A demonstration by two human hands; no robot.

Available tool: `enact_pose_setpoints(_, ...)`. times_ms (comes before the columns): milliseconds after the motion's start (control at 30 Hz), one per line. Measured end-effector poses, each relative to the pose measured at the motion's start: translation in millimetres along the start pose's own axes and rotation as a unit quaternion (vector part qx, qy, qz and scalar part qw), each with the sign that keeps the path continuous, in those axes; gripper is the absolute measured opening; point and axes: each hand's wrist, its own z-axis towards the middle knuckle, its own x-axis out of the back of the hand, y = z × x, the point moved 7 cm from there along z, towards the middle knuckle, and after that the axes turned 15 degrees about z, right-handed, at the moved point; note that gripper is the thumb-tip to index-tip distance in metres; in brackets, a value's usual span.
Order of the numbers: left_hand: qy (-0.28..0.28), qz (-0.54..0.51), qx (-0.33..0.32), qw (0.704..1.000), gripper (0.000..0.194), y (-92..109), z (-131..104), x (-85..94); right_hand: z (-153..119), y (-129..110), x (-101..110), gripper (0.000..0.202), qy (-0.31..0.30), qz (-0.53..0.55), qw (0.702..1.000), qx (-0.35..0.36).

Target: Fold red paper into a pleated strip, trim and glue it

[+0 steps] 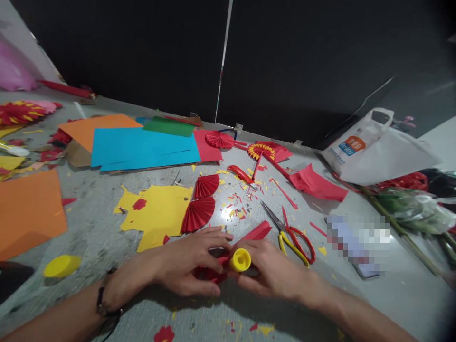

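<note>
Yellow tube (241, 260) is being gripped in right hand (272, 268), fingers curled round it, between the two hands. Folded red paper (261, 231) is being partly covered; whether it's being pinched by curved left hand (194, 261) can't be told. Yellow-handled scissors (282, 233) are lying just beside.

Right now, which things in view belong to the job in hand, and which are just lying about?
Apparently part of the job:
red paper at the left hand
yellow tube in the right hand
probably the red pleated fans and yellow-handled scissors nearby

Seemingly just lying about:
white carrier bag
wrapped greenery
pink bag
</note>
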Motion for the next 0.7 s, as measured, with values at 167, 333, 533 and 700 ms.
enact_pose_setpoints(167,-0.01,0.007,0.005,1.0,0.033,-1,-1,-2.0,-11,18,18,0.013,0.061,-0.019,0.997,-0.036)
enact_pose_setpoints(333,0.002,0.003,0.008,1.0,0.033,-2,-2,-0.3,-21,30,31,0.023,0.096,-0.04,0.993,-0.056)
enact_pose_setpoints(533,-0.002,-0.002,0.011,1.0,0.023,-2,-1,1.4,-14,14,12,0.008,0.075,-0.021,0.996,-0.042)
enact_pose_setpoints(700,-0.003,0.005,0.009,1.0,0.02,-1,-1,2.3,-21,24,25,0.018,0.127,-0.028,0.99,-0.058)
